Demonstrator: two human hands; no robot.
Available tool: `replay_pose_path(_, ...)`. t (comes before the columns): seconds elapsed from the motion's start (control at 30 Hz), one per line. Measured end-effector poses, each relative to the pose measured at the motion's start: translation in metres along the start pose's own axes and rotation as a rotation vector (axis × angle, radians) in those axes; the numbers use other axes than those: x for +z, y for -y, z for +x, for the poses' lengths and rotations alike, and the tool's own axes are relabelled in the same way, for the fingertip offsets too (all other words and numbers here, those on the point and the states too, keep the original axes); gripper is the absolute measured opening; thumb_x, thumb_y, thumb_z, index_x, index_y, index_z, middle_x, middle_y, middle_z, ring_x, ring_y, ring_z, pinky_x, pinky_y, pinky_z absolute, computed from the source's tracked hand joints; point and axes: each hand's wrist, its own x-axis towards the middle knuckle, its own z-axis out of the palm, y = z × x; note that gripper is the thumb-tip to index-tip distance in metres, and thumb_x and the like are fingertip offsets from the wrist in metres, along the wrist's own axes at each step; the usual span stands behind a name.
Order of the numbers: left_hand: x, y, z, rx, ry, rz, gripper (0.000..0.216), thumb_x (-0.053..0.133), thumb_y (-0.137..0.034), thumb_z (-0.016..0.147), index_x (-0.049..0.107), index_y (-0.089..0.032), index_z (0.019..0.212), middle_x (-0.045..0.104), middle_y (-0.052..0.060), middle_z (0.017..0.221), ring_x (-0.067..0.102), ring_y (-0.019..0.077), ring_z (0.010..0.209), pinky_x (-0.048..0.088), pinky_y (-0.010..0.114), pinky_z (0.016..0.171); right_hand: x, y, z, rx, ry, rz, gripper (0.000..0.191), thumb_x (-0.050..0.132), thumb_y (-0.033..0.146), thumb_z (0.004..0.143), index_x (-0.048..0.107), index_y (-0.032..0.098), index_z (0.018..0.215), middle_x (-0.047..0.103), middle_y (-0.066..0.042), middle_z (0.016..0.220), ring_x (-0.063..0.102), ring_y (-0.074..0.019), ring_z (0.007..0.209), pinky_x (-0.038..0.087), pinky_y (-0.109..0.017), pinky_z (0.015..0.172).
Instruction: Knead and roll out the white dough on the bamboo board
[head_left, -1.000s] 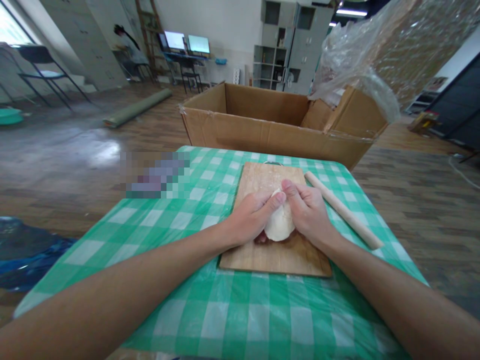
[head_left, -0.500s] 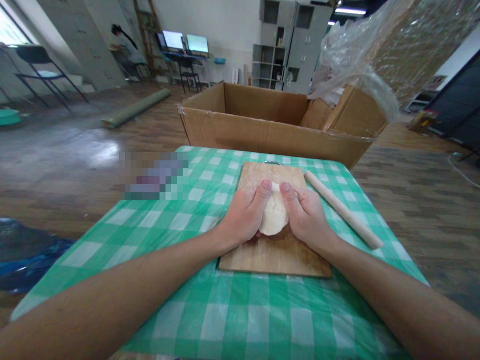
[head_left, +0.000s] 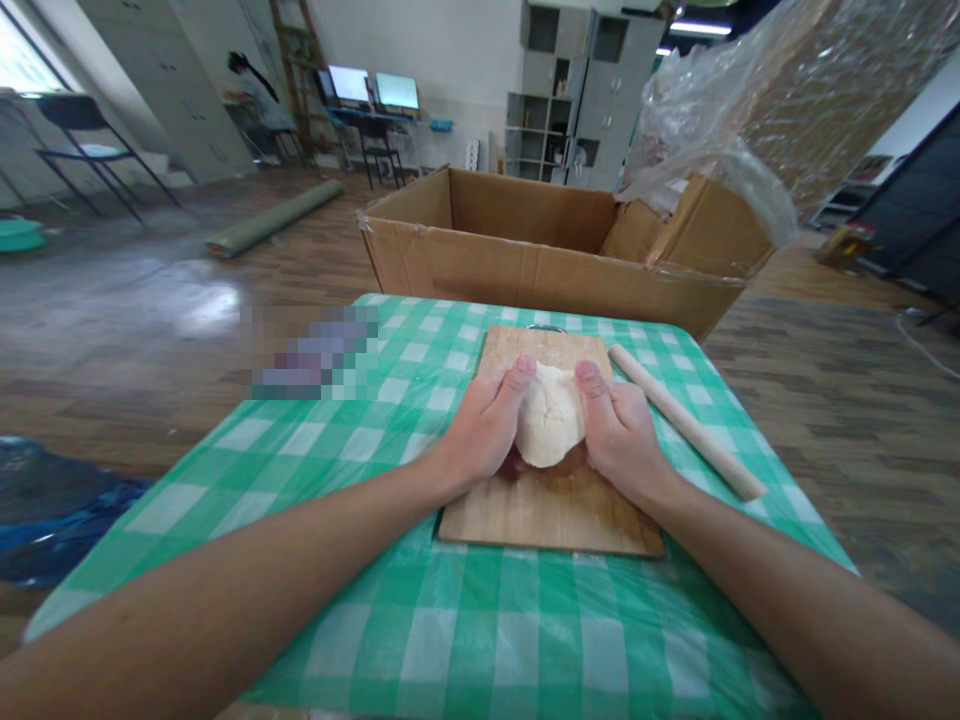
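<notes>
Seen from the head camera, the left hand (head_left: 486,425) and the right hand (head_left: 619,430) are squeezing the dough (head_left: 550,425) between them, fingers curled round its sides. The dough is sitting in the middle of the wooden board (head_left: 555,510) on the checked tabletop (head_left: 450,620). A rolling pin (head_left: 686,420) is lying just to the right.

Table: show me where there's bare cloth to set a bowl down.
The table is bare left of the cutting board, and across the near strip under the forearms. A thin strip lies between board and rolling pin. Crowded: the board's middle, where left hand and right hand hold the dough.
</notes>
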Motion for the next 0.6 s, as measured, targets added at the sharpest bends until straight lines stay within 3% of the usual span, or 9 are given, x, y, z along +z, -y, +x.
replay_pose_path(0.17, -0.0024, -0.0023, 0.0009, 0.036, 0.079, 0.043, 0.056, 0.043, -0.067, 0.1, 0.06, -0.018, 0.08, 0.06, -0.002, 0.051, 0.053, 0.0105, 0.036, 0.036, 0.018, 0.032, 0.0003, -0.0007, -0.0046, 0.178, 0.056, 0.128, 0.065, 0.043, 0.077, 0.096, 0.056, 0.024, 0.062, 0.047, 0.001, 0.043, 0.049, -0.0142, 0.041, 0.04, -0.024, 0.035)
replay_pose_path(0.3, -0.0026, -0.0042, 0.0028, 0.216, 0.022, 0.214, 0.054, 0.04, -0.056, 0.105, 0.063, -0.016, 0.077, 0.067, 0.002, 0.065, 0.062, 0.0119, 0.056, 0.044, 0.019, 0.047, -0.0006, -0.0002, -0.0062, 0.237, 0.237, 0.187, 0.059, 0.052, 0.074, 0.094, 0.058, 0.022, 0.068, 0.054, 0.003, 0.048, 0.048, -0.0107, 0.035, 0.035, -0.021, 0.03)
replay_pose_path(0.4, -0.0014, -0.0047, 0.0031, 0.266, -0.025, 0.302, 0.049, 0.042, -0.05, 0.105, 0.063, -0.016, 0.077, 0.069, 0.003, 0.071, 0.063, 0.0128, 0.063, 0.044, 0.019, 0.052, 0.0001, 0.0009, -0.0062, 0.211, 0.323, 0.215, 0.048, 0.06, 0.065, 0.095, 0.06, 0.021, 0.077, 0.06, 0.004, 0.054, 0.049, -0.0091, 0.036, 0.034, -0.019, 0.03)
replay_pose_path(0.5, -0.0011, -0.0032, 0.0023, 0.19, 0.004, 0.203, 0.049, 0.042, -0.053, 0.104, 0.064, -0.016, 0.082, 0.066, 0.001, 0.066, 0.059, 0.011, 0.053, 0.042, 0.019, 0.045, 0.002, 0.0028, -0.0061, 0.153, 0.299, 0.243, 0.043, 0.059, 0.059, 0.098, 0.06, 0.021, 0.079, 0.058, 0.005, 0.055, 0.047, -0.008, 0.038, 0.035, -0.018, 0.033)
replay_pose_path(0.6, -0.0032, -0.0001, 0.0021, 0.044, 0.102, 0.03, 0.056, 0.038, -0.064, 0.103, 0.066, -0.015, 0.094, 0.063, -0.001, 0.058, 0.054, 0.0107, 0.039, 0.038, 0.019, 0.035, 0.0029, 0.0053, -0.0058, 0.103, 0.263, 0.275, 0.041, 0.061, 0.059, 0.097, 0.063, 0.021, 0.081, 0.066, 0.001, 0.068, 0.058, -0.0111, 0.051, 0.048, -0.021, 0.046)
